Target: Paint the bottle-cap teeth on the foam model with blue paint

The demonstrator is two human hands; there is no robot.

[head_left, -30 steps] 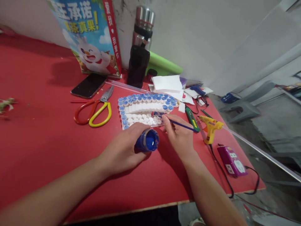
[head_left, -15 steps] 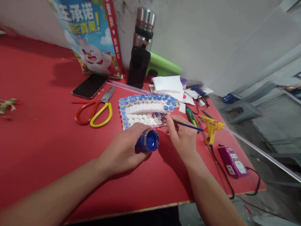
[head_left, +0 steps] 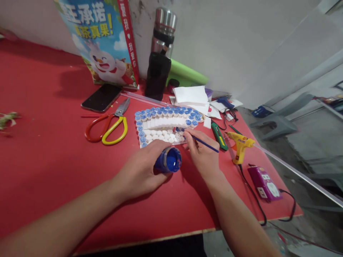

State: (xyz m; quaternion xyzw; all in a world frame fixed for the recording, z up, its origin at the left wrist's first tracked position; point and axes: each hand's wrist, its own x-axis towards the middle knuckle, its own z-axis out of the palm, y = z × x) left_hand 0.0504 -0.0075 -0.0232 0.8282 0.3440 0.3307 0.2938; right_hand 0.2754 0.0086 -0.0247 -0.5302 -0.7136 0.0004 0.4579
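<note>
Disc collage (head_left: pixel 160 123) looks blue from eight o'clock to two, unpainted toward six; left hand (head_left: pixel 142 167) clasps paint jar (head_left: pixel 168 160), right hand (head_left: pixel 201 154) pinches brush (head_left: pixel 205 143).

The light is soft and a bit dim. Dark shadows fall on the red table (head_left: pixel 53 167), left of the bag (head_left: pixel 109 53) and right arm (head_left: pixel 233 210). The metal bottle (head_left: pixel 165 19) shines. Edges look stretched; the gray chair (head_left: pixel 284 117) looks fuzzy.

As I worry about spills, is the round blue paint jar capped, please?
No, the jar in the left hand is open, blue paint showing inside.
</note>
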